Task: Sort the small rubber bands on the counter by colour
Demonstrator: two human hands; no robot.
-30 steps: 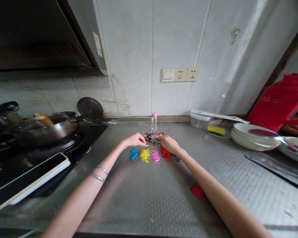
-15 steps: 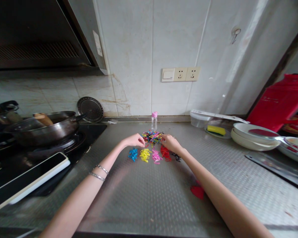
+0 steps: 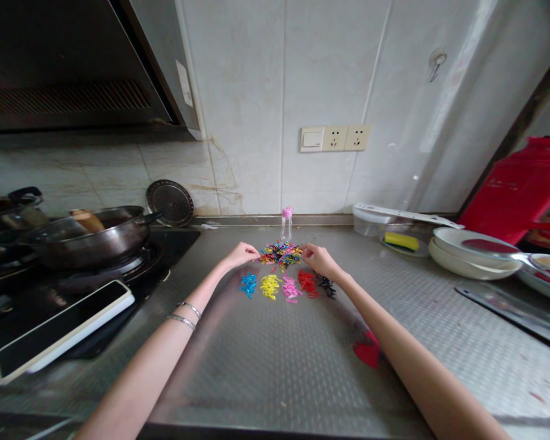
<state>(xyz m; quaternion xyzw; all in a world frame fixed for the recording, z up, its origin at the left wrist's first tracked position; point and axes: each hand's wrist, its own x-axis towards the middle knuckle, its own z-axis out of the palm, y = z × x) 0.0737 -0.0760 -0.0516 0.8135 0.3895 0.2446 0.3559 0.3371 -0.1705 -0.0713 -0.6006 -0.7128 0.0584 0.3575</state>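
A mixed pile of small, thin, multicoloured pieces (image 3: 280, 252), perhaps rubber bands, lies on the metal counter. My left hand (image 3: 242, 254) is at the pile's left edge, thumb and fingers pinched together; whatever is between them is too small to make out. At the right edge my right hand (image 3: 321, 259) has its fingertips pressed together against the pile, their contents hidden. Sorted heaps sit in a row nearer me: blue pieces (image 3: 247, 285), yellow pieces (image 3: 270, 286), pink pieces (image 3: 291, 288), red pieces (image 3: 307, 284) and black pieces (image 3: 326, 286), these last beside my right wrist.
Behind the pile stands a clear bottle with a pink cap (image 3: 286, 223). To the left are a phone (image 3: 62, 330) and a pan (image 3: 91, 238) on the stove. Bowls (image 3: 467, 260), a yellow sponge (image 3: 401, 241) and a red flask (image 3: 513, 189) stand right. Something red (image 3: 366, 350) lies near my right forearm.
My left hand has moved back and slightly left, from above the blue and yellow heaps to the mixed pile's edge. My right hand has shifted slightly right. The view has moved a little.
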